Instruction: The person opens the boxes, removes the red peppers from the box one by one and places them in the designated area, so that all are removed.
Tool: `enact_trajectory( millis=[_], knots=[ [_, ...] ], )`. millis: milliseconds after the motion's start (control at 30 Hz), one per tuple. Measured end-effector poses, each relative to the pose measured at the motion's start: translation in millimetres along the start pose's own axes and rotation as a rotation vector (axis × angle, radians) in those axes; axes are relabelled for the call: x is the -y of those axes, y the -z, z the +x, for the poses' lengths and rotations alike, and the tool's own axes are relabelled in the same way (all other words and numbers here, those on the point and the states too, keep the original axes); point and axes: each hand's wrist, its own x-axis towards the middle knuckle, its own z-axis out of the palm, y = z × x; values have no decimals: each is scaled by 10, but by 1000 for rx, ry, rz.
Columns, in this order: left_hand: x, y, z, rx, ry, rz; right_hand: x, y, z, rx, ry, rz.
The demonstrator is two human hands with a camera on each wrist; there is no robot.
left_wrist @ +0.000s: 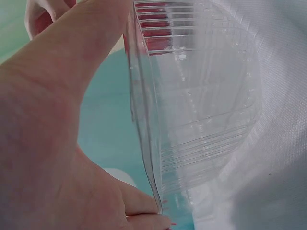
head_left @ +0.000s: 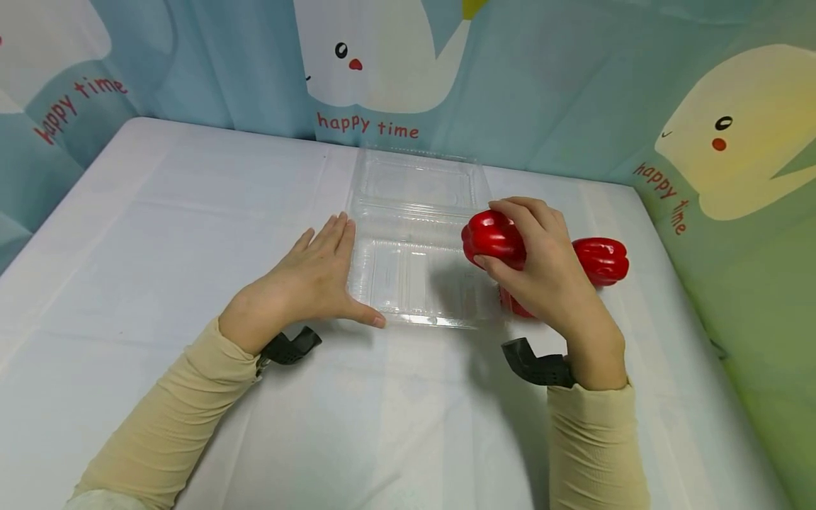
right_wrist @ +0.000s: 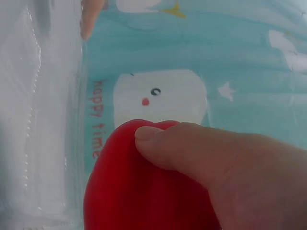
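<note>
My right hand (head_left: 545,265) grips a glossy red bell pepper (head_left: 492,237) between thumb and fingers, above the right side of a clear plastic container (head_left: 417,280). In the right wrist view the thumb presses on the top of this bell pepper (right_wrist: 148,191). The container stands open, its hinged lid (head_left: 417,180) laid back toward the curtain. At the container's left edge rests my left hand (head_left: 306,280), fingers straight and thumb spread along the near corner. The left wrist view shows that hand against the container's rim and ribbed clear wall (left_wrist: 206,96).
A second red bell pepper (head_left: 601,261) lies right of my right hand. Part of another red item (head_left: 518,304) shows beneath that hand, mostly hidden. The white-covered table (head_left: 395,411) meets a printed curtain (head_left: 542,92) at the back and right.
</note>
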Motion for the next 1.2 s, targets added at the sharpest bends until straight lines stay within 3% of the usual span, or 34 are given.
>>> enact_trajectory(
  millis=[767,1200],
  knots=[
    [-4,1,-13,1,3,-5,-256,278,-133,-53,-205,-64],
    [-6,4,-20,-5,1,-13,-519,429,-236,-52,-387,-108]
  ],
)
